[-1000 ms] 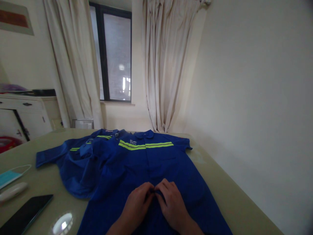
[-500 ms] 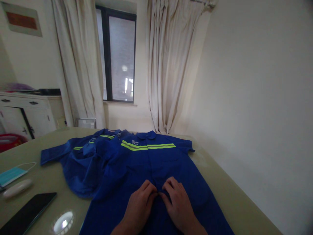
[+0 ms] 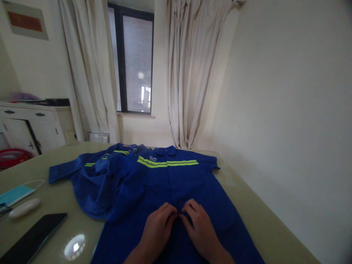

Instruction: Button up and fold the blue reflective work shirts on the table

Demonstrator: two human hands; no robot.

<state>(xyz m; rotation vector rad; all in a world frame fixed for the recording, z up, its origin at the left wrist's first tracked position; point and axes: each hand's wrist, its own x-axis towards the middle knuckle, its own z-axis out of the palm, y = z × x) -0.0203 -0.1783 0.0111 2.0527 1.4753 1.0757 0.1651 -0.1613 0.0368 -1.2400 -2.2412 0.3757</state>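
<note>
A blue work jacket (image 3: 189, 189) with yellow-green reflective strips across its chest lies spread on the table, its collar toward the window. Over its front placket, my left hand (image 3: 158, 227) and my right hand (image 3: 200, 227) meet with thumbs and fingertips almost touching. Each hand pinches the cloth at the placket; any button there is too small and hidden to make out. Beside it on the left lies a second blue work jacket (image 3: 92, 190), crumpled, with one sleeve stretched out toward the left.
A black phone (image 3: 33, 238), a pale rounded object (image 3: 24, 208) and a light-blue face mask (image 3: 16, 194) lie on the left of the greenish table (image 3: 247, 198). The bare wall (image 3: 288, 110) runs along the table's right side. A white cabinet (image 3: 46, 128) stands at the far left.
Both hands stay pinched at the same spot on the placket with hardly any movement. The whole view has shifted slightly, so things at the left appear a little further right.
</note>
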